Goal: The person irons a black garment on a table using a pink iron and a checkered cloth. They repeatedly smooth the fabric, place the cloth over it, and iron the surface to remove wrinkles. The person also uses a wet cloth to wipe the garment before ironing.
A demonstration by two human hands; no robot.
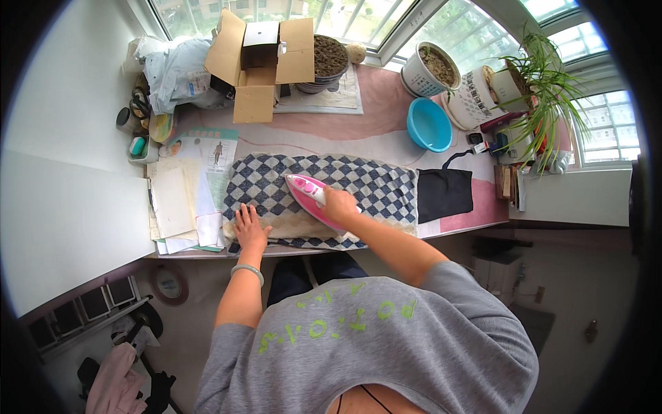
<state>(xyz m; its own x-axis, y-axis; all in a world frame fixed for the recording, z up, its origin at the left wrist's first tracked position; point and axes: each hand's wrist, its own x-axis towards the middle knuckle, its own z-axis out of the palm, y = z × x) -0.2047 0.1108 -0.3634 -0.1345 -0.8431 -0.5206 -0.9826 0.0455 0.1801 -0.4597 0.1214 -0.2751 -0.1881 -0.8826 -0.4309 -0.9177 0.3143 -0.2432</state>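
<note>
A pink and white clothes iron (310, 192) rests on a checkered cloth (382, 181) in navy, grey and beige. My right hand (340, 206) grips the iron's handle, and its tip points to the upper left. Flat on the cloth's left front part lies my left hand (250, 228), fingers spread, with a bangle on the wrist. The cloth is laid out along the table's front edge, and a strip of its checkered side shows below the beige band. The soleplate is hidden under the iron.
Papers (176, 202) lie left of the cloth; a black fabric bag (445, 194) adjoins its right end. Behind stand an open cardboard box (256, 103), a blue basin (430, 125) and several plant pots (416, 77). A plastic-wrapped bundle (176, 72) sits at back left.
</note>
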